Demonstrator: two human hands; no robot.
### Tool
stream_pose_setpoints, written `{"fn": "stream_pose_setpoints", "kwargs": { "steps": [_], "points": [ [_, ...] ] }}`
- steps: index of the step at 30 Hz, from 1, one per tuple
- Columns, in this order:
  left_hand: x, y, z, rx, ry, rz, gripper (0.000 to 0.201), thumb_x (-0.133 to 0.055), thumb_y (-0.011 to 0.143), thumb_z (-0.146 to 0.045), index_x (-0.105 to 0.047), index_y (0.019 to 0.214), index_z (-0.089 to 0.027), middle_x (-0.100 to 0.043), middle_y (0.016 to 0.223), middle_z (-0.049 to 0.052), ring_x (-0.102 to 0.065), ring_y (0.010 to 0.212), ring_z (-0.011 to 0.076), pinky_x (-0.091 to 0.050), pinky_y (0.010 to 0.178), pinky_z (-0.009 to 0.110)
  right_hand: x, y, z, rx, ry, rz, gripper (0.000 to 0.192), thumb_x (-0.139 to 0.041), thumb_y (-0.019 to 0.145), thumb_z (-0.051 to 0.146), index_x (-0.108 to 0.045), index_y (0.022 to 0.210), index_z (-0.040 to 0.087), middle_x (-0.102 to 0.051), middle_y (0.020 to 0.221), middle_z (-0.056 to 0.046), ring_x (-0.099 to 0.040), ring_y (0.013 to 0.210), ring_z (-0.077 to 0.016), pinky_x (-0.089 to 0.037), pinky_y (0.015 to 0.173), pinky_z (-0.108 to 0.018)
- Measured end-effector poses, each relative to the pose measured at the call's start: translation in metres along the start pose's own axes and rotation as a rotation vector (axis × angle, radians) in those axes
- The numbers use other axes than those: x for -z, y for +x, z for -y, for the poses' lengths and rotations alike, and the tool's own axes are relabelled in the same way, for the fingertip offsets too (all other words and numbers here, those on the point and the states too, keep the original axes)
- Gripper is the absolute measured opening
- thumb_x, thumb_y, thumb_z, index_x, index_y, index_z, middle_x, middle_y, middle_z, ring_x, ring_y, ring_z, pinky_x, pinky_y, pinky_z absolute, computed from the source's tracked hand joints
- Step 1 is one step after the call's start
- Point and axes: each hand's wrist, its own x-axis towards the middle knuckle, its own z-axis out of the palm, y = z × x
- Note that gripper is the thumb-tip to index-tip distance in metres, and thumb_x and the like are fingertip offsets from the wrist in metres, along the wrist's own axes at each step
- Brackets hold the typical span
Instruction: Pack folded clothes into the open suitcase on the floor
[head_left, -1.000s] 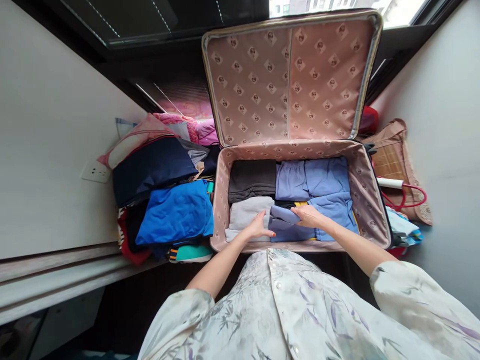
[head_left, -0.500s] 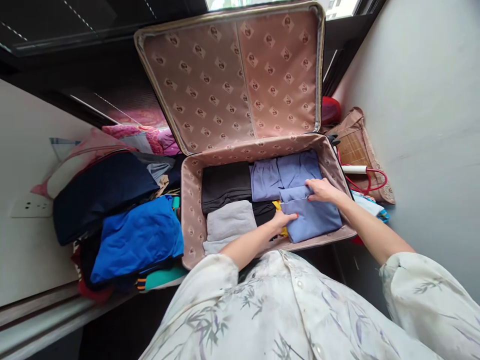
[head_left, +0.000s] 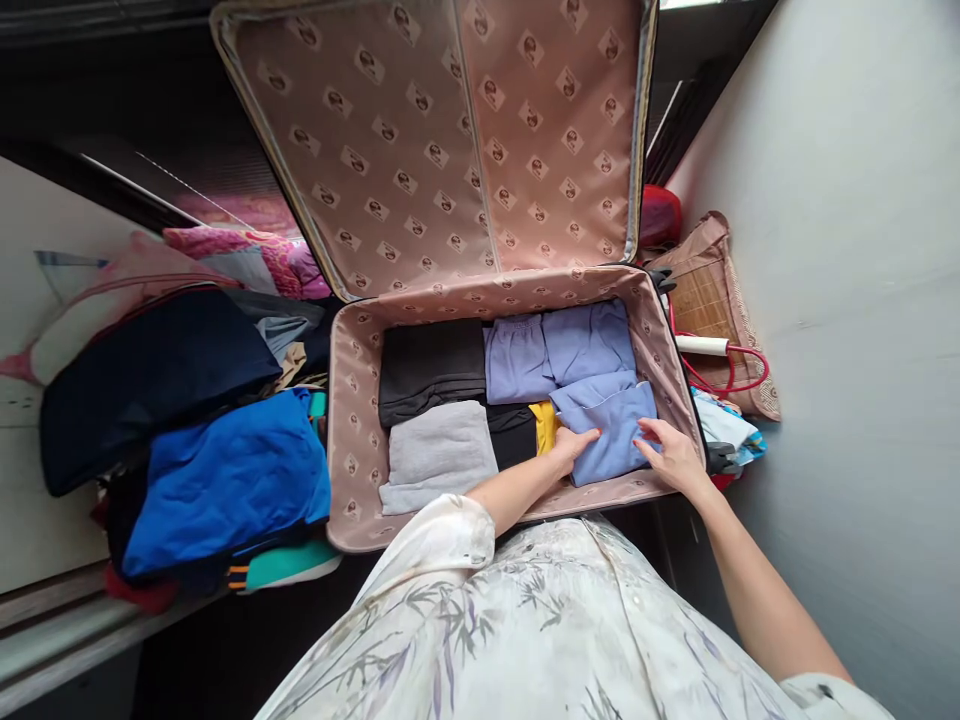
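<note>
A folded periwinkle-blue garment [head_left: 606, 400] lies in the front right part of the open suitcase [head_left: 352, 440]. At its left side my left hand [head_left: 571, 448] grips the edge, thumb on top and the other fingers hidden. My right hand [head_left: 673, 458] rests on the garment's right side, thumb and forefinger apart. Behind it lie more folded blue clothes [head_left: 585, 340] with a gathered waistband. A yellow cloth [head_left: 545, 425] and a black cloth [head_left: 512, 435] sit left of my left hand. Farther left are a folded light grey garment [head_left: 439, 455] and a dark grey one [head_left: 431, 370].
The suitcase lid [head_left: 435, 150] stands raised at the back. Left of the case are a bright blue cloth [head_left: 232, 480], a navy bundle [head_left: 150, 370] and pink fabric [head_left: 247, 250]. A brown woven mat [head_left: 705, 290] and a red cord [head_left: 750, 370] lie right, beside the wall [head_left: 847, 300].
My right hand has moved from the garment's far edge toward me, onto its right side. The garment's folded flap now lies flatter. My left hand stays at the left edge. The view has shifted.
</note>
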Motion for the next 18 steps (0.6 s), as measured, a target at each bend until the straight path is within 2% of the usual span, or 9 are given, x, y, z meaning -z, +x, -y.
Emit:
{"fn": "stream_pose_setpoints", "kwargs": {
  "steps": [4,6,8,10,12,15,18],
  "points": [
    [-0.008,-0.025,0.003,-0.158,0.252,0.020,0.075,-0.083,0.073,-0.028,-0.052,0.140,-0.014,-0.034,0.161,0.024,-0.027,0.153,0.0424,-0.022,0.126,0.051,-0.002,-0.013,-0.002,-0.070,0.033,-0.032,0.031,-0.058,0.089,0.039,-0.069,0.112,0.021,-0.076,0.102,-0.011,-0.074,0.081,-0.0236,-0.061,0.080,-0.039],
    [-0.018,-0.037,0.005,-0.300,0.373,0.076,0.075,-0.078,0.074,-0.022,-0.050,0.142,-0.012,-0.028,0.162,0.025,-0.025,0.152,0.0448,-0.020,0.126,0.054,-0.002,-0.017,-0.003,-0.103,0.025,-0.047,0.032,-0.058,0.088,0.039,-0.069,0.112,0.020,-0.077,0.100,-0.011,-0.074,0.080,-0.0238,-0.061,0.082,-0.040],
    [-0.027,-0.044,0.004,-0.438,0.439,0.148,0.077,-0.076,0.072,-0.018,-0.048,0.144,-0.011,-0.028,0.161,0.026,-0.029,0.149,0.0460,-0.023,0.124,0.055,-0.002,-0.018,-0.002,-0.128,0.003,-0.072,0.033,-0.056,0.088,0.039,-0.070,0.111,0.020,-0.077,0.099,-0.011,-0.074,0.081,-0.0245,-0.060,0.083,-0.041],
    [-0.034,-0.045,0.003,-0.493,0.424,0.198,0.083,-0.077,0.069,-0.015,-0.045,0.145,-0.012,-0.030,0.159,0.027,-0.032,0.146,0.0468,-0.026,0.122,0.056,-0.003,-0.018,-0.001,-0.145,-0.028,-0.101,0.033,-0.055,0.089,0.039,-0.071,0.110,0.020,-0.078,0.098,-0.011,-0.074,0.082,-0.0250,-0.060,0.084,-0.041],
    [-0.036,-0.040,0.002,-0.436,0.358,0.222,0.093,-0.083,0.064,-0.016,-0.042,0.147,-0.012,-0.032,0.157,0.028,-0.035,0.144,0.0486,-0.027,0.120,0.056,-0.005,-0.018,0.001,-0.156,-0.065,-0.127,0.032,-0.053,0.090,0.040,-0.072,0.108,0.020,-0.078,0.098,-0.011,-0.074,0.082,-0.0253,-0.060,0.084,-0.041],
    [-0.030,-0.021,0.003,-0.182,0.129,0.159,0.103,-0.091,0.060,-0.020,-0.039,0.148,-0.008,-0.041,0.151,0.032,-0.040,0.142,0.0485,-0.031,0.118,0.054,-0.007,-0.018,0.004,-0.148,-0.120,-0.141,0.032,-0.051,0.090,0.039,-0.073,0.104,0.020,-0.079,0.100,-0.012,-0.075,0.085,-0.0257,-0.060,0.084,-0.040],
    [-0.017,0.001,0.008,-0.002,-0.094,0.046,0.089,-0.090,0.067,-0.022,-0.044,0.143,-0.011,-0.051,0.146,0.027,-0.049,0.137,0.0393,-0.039,0.114,0.045,-0.009,-0.019,0.007,-0.126,-0.163,-0.153,0.032,-0.048,0.091,0.037,-0.073,0.100,0.020,-0.079,0.100,-0.012,-0.075,0.089,-0.0266,-0.059,0.088,-0.041]
  ]
}}
